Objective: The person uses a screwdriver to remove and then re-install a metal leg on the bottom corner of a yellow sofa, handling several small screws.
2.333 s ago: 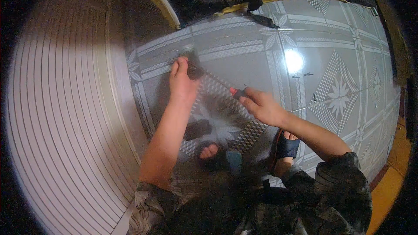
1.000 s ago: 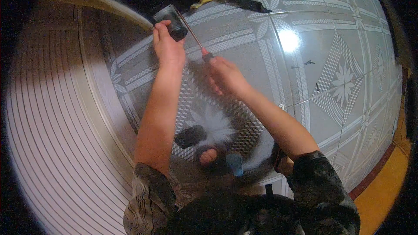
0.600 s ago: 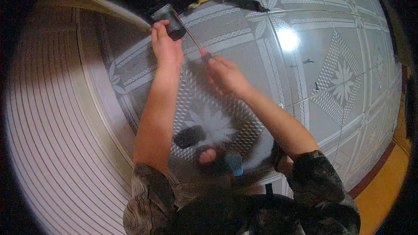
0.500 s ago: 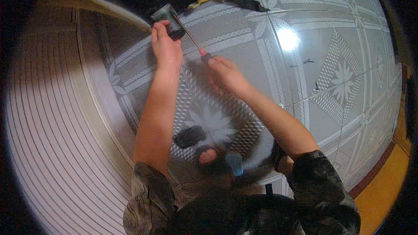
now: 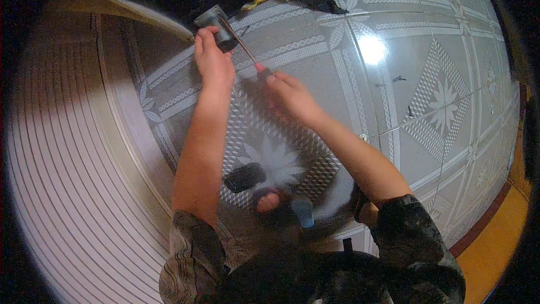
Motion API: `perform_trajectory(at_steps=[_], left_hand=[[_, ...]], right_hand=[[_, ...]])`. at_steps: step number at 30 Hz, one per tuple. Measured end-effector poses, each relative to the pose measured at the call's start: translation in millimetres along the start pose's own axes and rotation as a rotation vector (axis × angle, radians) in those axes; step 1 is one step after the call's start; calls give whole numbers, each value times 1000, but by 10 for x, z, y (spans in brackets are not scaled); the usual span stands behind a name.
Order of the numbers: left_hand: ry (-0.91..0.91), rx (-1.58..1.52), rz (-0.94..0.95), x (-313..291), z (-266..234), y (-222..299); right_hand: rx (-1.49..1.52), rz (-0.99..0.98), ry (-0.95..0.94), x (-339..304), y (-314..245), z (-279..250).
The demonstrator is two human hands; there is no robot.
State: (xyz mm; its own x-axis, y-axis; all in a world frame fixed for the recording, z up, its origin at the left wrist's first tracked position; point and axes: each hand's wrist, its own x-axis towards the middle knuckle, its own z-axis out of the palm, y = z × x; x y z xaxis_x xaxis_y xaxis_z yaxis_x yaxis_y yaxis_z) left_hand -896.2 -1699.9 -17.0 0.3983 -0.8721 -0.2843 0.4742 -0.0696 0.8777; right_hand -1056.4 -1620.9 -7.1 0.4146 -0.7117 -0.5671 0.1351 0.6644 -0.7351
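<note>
The left hand (image 5: 212, 63) is curled around a small gray block (image 5: 216, 21) and holds it down on the patterned floor tiles (image 5: 427, 95), near the ribbed metal door (image 5: 62, 191). The right hand (image 5: 289, 97) is wrapped tight around the red handle of a screwdriver (image 5: 242, 48). Its thin metal tip touches the block.

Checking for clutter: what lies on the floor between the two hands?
Head view: only patterned tile floor between left hand and right hand; the screwdriver passes above.
</note>
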Motion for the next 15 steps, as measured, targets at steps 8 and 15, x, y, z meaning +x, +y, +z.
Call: perform_trajectory(at_steps=[8, 15], left_hand=[[28, 200, 5, -219, -72, -22], [-175, 1209, 436, -353, -312, -23]], right_hand=[[-154, -97, 244, -56, 137, -209], [-814, -191, 470, -23, -105, -321]])
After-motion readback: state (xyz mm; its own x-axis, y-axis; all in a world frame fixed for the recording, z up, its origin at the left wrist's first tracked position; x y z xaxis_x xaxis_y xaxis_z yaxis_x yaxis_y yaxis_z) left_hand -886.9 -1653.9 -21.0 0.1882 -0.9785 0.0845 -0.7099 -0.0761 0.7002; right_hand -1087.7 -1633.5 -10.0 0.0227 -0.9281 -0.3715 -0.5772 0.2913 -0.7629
